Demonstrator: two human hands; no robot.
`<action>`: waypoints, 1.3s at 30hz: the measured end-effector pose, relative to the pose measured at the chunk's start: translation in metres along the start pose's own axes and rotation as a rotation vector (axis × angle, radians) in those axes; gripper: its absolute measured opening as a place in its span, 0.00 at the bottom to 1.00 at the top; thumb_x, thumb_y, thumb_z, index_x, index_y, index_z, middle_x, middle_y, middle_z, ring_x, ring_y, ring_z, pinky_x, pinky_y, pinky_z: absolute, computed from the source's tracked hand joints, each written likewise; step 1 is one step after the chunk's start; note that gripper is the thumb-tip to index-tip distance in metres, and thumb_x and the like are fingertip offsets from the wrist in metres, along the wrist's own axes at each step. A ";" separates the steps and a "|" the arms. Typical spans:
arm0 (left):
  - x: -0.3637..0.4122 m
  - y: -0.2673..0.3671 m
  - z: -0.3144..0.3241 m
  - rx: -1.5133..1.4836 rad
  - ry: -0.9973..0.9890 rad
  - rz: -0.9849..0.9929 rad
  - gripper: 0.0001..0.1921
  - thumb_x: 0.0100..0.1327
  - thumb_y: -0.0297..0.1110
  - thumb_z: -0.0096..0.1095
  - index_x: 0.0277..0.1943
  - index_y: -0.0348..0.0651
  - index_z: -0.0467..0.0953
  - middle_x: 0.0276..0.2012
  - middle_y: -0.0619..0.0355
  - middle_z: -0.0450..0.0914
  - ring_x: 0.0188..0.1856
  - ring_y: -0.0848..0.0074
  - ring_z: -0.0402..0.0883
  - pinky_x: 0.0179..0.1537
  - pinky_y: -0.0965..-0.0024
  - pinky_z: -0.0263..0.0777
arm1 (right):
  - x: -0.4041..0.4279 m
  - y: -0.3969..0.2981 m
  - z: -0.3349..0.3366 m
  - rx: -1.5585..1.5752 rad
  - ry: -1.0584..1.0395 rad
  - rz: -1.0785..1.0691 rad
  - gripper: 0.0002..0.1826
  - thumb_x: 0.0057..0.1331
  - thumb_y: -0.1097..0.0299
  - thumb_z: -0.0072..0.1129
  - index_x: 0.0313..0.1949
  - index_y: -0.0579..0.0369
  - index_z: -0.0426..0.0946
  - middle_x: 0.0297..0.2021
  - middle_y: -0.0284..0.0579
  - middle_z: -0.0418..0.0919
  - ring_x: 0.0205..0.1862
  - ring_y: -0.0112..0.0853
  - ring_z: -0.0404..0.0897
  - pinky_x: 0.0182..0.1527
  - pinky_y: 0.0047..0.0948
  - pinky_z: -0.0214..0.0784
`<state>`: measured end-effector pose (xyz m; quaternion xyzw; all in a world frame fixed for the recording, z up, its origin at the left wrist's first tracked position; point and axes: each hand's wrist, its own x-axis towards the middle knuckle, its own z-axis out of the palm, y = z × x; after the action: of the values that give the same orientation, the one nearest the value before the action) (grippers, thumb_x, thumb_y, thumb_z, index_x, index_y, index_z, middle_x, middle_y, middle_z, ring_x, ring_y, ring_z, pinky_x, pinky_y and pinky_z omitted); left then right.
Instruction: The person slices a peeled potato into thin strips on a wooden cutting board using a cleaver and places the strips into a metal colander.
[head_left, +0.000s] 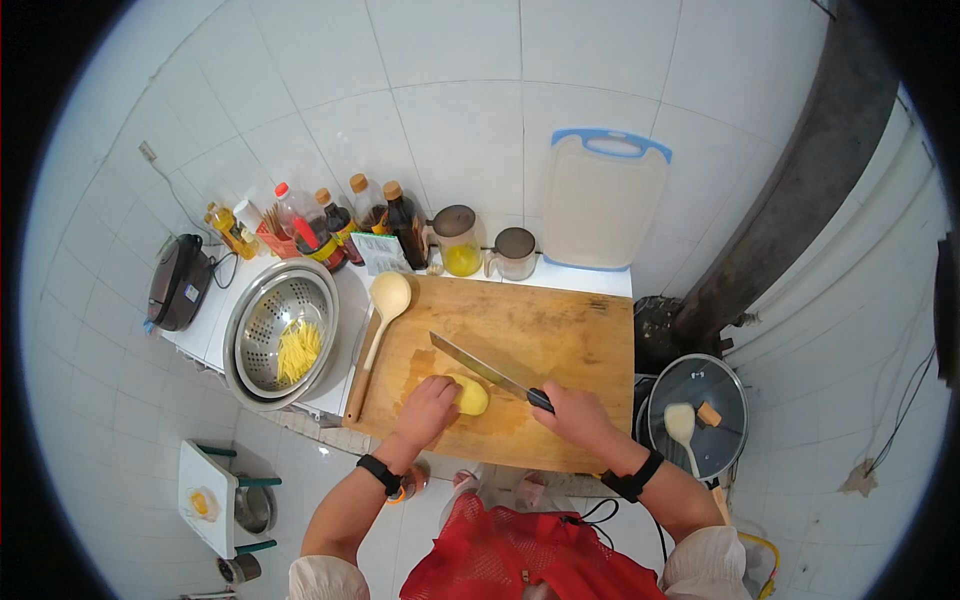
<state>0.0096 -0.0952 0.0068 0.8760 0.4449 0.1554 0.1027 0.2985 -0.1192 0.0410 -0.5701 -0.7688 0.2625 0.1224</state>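
A peeled yellow potato (472, 395) lies on the wooden cutting board (555, 322), its left end under the fingers of my left hand (430, 409). My right hand (571, 412) is closed round the black handle of a kitchen knife (480, 367). The blade slants up and to the left, just above and beyond the potato. Along the board's left side rests a long wooden ladle (391, 295). Left of the board, thin yellow strips (298, 351) sit in a steel colander (259, 341), which is nested in a larger steel bowl.
Bottles of dark sauce (406, 229) and lidded jars (457, 244) line the wall behind the board. A blue-edged plastic cutting board (600, 202) leans there. At right is a glass-lidded pan (712, 382) with a spatula on top; far left, a dark appliance (180, 281).
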 end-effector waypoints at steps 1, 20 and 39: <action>0.001 0.000 -0.001 0.000 0.013 0.021 0.20 0.49 0.28 0.67 0.48 0.38 0.74 0.47 0.50 0.76 0.50 0.57 0.74 0.53 0.60 0.71 | 0.000 -0.001 0.002 0.003 -0.003 0.004 0.17 0.64 0.54 0.57 0.39 0.54 0.69 0.29 0.52 0.81 0.28 0.51 0.80 0.31 0.49 0.71; 0.004 -0.008 0.007 -0.037 -0.011 0.194 0.19 0.52 0.29 0.66 0.49 0.36 0.74 0.46 0.50 0.75 0.49 0.58 0.73 0.51 0.60 0.70 | -0.011 -0.018 0.022 -0.148 0.040 -0.006 0.16 0.63 0.55 0.57 0.38 0.55 0.69 0.25 0.52 0.81 0.25 0.49 0.81 0.27 0.48 0.73; 0.001 0.009 0.007 0.011 -0.039 0.023 0.21 0.55 0.26 0.62 0.53 0.32 0.74 0.49 0.47 0.76 0.52 0.55 0.74 0.54 0.59 0.70 | -0.011 -0.023 0.015 -0.122 -0.001 -0.045 0.12 0.65 0.59 0.56 0.35 0.53 0.70 0.23 0.48 0.80 0.23 0.45 0.81 0.23 0.44 0.71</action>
<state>0.0193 -0.0997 0.0029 0.8844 0.4336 0.1371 0.1046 0.2765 -0.1386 0.0426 -0.5588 -0.7962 0.2126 0.0928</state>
